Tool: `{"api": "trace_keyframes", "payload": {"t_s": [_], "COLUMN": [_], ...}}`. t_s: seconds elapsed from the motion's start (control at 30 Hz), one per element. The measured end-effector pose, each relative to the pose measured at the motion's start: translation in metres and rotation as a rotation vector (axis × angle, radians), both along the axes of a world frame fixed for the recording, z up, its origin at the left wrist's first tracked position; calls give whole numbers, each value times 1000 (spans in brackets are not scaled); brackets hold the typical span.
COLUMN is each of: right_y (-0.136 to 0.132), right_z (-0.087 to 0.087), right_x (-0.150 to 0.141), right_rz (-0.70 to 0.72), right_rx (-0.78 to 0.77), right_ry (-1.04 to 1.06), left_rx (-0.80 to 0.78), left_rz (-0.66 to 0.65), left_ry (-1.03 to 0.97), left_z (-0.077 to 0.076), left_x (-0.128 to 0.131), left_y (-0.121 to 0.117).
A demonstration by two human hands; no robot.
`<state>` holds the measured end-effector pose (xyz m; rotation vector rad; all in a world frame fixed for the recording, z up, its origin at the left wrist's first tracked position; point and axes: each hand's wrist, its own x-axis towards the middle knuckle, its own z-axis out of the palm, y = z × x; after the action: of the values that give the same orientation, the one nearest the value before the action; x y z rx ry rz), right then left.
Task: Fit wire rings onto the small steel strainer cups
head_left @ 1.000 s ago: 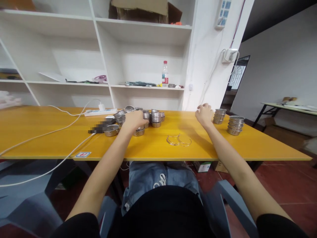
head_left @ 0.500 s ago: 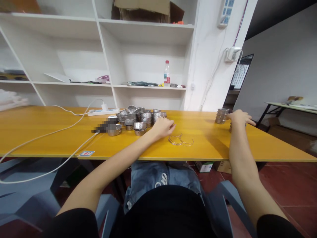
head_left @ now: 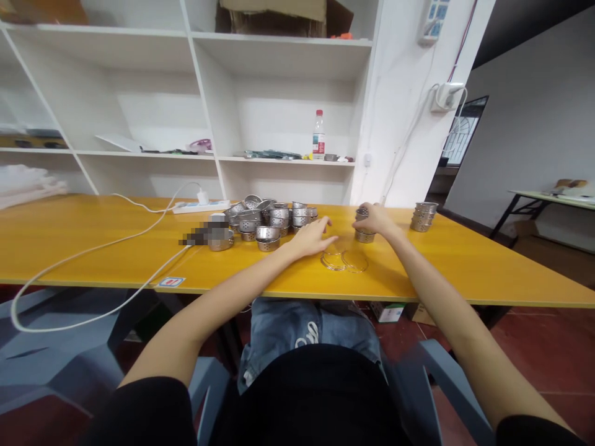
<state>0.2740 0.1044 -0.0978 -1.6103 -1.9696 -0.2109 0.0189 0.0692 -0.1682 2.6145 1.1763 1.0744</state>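
Note:
My right hand (head_left: 377, 218) is closed around a stack of small perforated metal cups (head_left: 364, 236), whose upper part my fingers hide. Whether the stack rests on the yellow table or hangs just above it, I cannot tell. My left hand (head_left: 312, 239) is open, thumb and fingers apart, facing the stack without touching it. Thin wire rings (head_left: 344, 262) lie on the table in front of both hands. Left of my left hand is a cluster of similar perforated metal cups (head_left: 268, 233), some stacked, some tilted.
Another stack of perforated metal cups (head_left: 423, 218) stands at the right. On the yellow table (head_left: 488, 266) a white power strip (head_left: 201, 206) and a white cable (head_left: 106, 243) lie at the left. White shelves (head_left: 279, 100) with a plastic bottle (head_left: 318, 137) rise behind.
My right hand went to the far right stack and came back left with it, to the middle. My left hand moved right, away from the cup cluster, and its fingers spread.

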Motion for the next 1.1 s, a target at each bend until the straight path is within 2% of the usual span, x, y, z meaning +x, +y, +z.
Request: {"api": "trace_keyframes", "payload": {"t_s": [0.1, 0.2, 0.37, 0.5, 0.6, 0.67, 0.73, 0.83, 0.93, 1.1], "right_y": [-9, -12, -8, -7, -6, -3, 2, 14, 24, 30], "right_z": [-3, -5, -20, -25, -15, -8, -8, -22, -40, -48], "right_x": [-26, -36, -56, -72, -65, -50, -34, -19, -21, -36], "right_rz": [60, 204, 450, 541, 498, 404, 307, 248, 250, 268], "right_rx": [-28, -23, 6, 46, 149, 247, 249, 99, 24, 20], "right_ry": [-17, -9, 142, 262, 303, 286, 233, 165, 151, 183], "left_rx": [-117, -178, -237, -220, -237, -242, -204, -42, 88, 77], "left_rz": [-15, -47, -142, -183, -119, -80, -73, -103, -116, -90], "left_ry": [-106, -191, -340, -428, -401, -356, -306, -215, -117, 18], "left_z": [-8, -13, -16, -16, -16, -17, -18, -18, -16, -14], "left_x": [3, 6, 9, 7, 4, 3, 3, 3, 5, 9], "left_y": [8, 14, 19, 23, 25, 27, 28, 27, 23, 15]}}
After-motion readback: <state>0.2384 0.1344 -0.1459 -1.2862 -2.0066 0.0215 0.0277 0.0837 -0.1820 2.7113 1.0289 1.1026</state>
